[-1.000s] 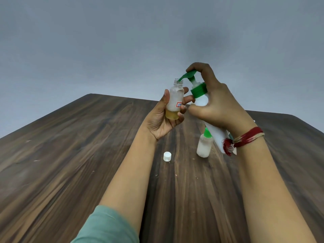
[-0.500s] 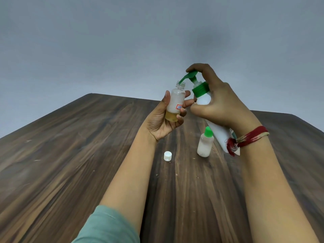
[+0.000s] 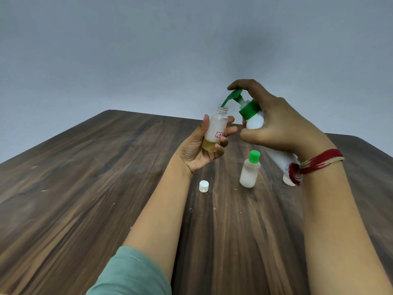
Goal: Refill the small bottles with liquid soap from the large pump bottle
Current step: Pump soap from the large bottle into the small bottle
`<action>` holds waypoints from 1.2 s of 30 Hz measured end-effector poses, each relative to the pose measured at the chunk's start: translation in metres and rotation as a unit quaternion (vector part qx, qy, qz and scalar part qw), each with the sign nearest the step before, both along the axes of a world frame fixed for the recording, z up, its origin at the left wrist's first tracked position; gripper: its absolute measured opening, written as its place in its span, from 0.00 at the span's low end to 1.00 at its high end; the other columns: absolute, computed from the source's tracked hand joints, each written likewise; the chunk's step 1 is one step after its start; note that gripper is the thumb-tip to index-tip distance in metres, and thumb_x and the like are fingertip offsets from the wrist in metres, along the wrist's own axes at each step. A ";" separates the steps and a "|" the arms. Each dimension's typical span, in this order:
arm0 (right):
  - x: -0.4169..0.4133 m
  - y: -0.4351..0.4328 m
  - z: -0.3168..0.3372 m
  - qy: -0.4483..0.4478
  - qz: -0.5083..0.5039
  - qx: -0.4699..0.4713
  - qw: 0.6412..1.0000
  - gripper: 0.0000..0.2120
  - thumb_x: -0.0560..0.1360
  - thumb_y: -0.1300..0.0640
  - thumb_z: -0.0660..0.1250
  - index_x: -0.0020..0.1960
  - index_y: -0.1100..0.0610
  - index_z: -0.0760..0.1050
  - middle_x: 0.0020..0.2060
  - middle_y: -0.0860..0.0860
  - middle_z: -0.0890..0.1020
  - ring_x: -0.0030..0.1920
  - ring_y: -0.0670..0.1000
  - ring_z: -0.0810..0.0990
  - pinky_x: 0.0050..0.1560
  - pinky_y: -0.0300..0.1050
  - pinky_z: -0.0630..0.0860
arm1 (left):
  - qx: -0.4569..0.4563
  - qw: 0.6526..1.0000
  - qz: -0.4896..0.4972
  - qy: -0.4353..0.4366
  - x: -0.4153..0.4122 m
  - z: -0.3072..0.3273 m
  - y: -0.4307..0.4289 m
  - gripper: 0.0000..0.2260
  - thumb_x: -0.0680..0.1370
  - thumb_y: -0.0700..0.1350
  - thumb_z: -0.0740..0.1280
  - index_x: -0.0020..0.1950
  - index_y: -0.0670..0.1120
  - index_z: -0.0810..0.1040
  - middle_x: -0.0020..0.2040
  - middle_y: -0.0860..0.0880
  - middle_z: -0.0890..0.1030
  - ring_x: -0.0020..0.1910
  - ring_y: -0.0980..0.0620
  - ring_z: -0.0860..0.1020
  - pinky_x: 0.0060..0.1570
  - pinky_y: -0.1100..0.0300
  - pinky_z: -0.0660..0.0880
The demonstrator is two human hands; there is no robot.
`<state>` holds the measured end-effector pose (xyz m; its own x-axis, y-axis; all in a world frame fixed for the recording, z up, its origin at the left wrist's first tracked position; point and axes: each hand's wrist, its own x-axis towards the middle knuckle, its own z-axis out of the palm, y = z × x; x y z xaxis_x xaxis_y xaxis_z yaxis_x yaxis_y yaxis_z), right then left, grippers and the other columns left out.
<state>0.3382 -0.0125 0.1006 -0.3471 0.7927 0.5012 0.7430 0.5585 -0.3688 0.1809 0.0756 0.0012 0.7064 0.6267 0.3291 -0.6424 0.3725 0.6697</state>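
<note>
the left hand (image 3: pixel 200 150) held a small clear bottle (image 3: pixel 214 128) upright above the wooden table (image 3: pixel 85 188), with the thumb on one side and the curled fingers on the other. this bottle had no cap. a shallow layer of yellowish liquid soap lay at its bottom, the upper part looked cloudy, and a small label with a red border was on its side. the right hand (image 3: pixel 276 128) gripped the large white pump bottle (image 3: pixel 255 122), which was tilted toward the left, its base low and partly hidden behind the wrist. one finger lay on top of the green pump head (image 3: pixel 230 97), and the tip of the spout was at the open mouth of the small bottle. how much soap was inside the white bottle could not be seen. a second small bottle (image 3: pixel 249 172), closed with a green cap, stood on the table just beside the pump bottle and looked whitish inside. a white cap (image 3: pixel 204 186) lay on the table near the left wrist. a red thread bracelet (image 3: pixel 319 162) was around the right wrist.
</note>
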 end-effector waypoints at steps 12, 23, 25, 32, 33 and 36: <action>-0.007 0.004 -0.004 -0.074 -0.015 -0.031 0.997 0.37 0.66 0.62 0.69 0.69 0.38 0.62 0.35 0.40 0.72 0.34 0.51 0.73 0.33 0.30 0.68 | -0.031 0.999 -0.002 -0.025 -0.001 -0.022 0.000 0.27 0.59 0.51 0.82 0.53 0.39 0.83 0.44 0.42 0.84 0.33 0.55 0.80 0.29 0.66 0.78; -0.013 0.001 -0.002 -0.087 -0.009 -0.056 0.995 0.32 0.66 0.59 0.68 0.67 0.41 0.63 0.35 0.48 0.73 0.33 0.48 0.71 0.31 0.32 0.66 | -0.064 0.994 -0.033 -0.079 0.004 -0.039 -0.004 0.25 0.63 0.49 0.80 0.55 0.37 0.82 0.45 0.41 0.84 0.34 0.54 0.80 0.29 0.66 0.78; -0.014 0.001 -0.003 -0.091 -0.011 -0.065 0.994 0.32 0.67 0.60 0.69 0.66 0.40 0.63 0.34 0.49 0.72 0.33 0.48 0.70 0.33 0.37 0.66 | -0.066 0.994 -0.036 -0.084 0.003 -0.040 -0.004 0.25 0.64 0.49 0.80 0.55 0.37 0.82 0.45 0.41 0.84 0.34 0.53 0.80 0.29 0.66 0.78; -0.016 0.003 -0.005 -0.100 -0.012 -0.084 0.991 0.32 0.67 0.60 0.69 0.66 0.40 0.63 0.35 0.49 0.73 0.35 0.50 0.71 0.34 0.40 0.67 | -0.078 0.990 -0.063 -0.103 0.000 -0.042 -0.002 0.24 0.66 0.47 0.78 0.56 0.35 0.80 0.46 0.38 0.83 0.35 0.51 0.81 0.29 0.63 0.79; -0.017 0.003 -0.006 -0.100 -0.011 -0.086 0.991 0.32 0.67 0.60 0.69 0.66 0.41 0.63 0.36 0.49 0.73 0.35 0.50 0.71 0.34 0.41 0.68 | -0.077 0.990 -0.062 -0.102 -0.001 -0.042 -0.002 0.24 0.66 0.47 0.79 0.56 0.35 0.80 0.46 0.38 0.83 0.34 0.51 0.81 0.29 0.63 0.79; -0.017 0.003 -0.006 -0.103 -0.012 -0.084 0.991 0.31 0.68 0.61 0.68 0.65 0.41 0.63 0.36 0.50 0.73 0.34 0.50 0.71 0.34 0.41 0.68 | -0.076 0.990 -0.060 -0.099 -0.001 -0.044 -0.002 0.24 0.66 0.47 0.79 0.56 0.35 0.81 0.45 0.39 0.83 0.34 0.51 0.81 0.29 0.63 0.79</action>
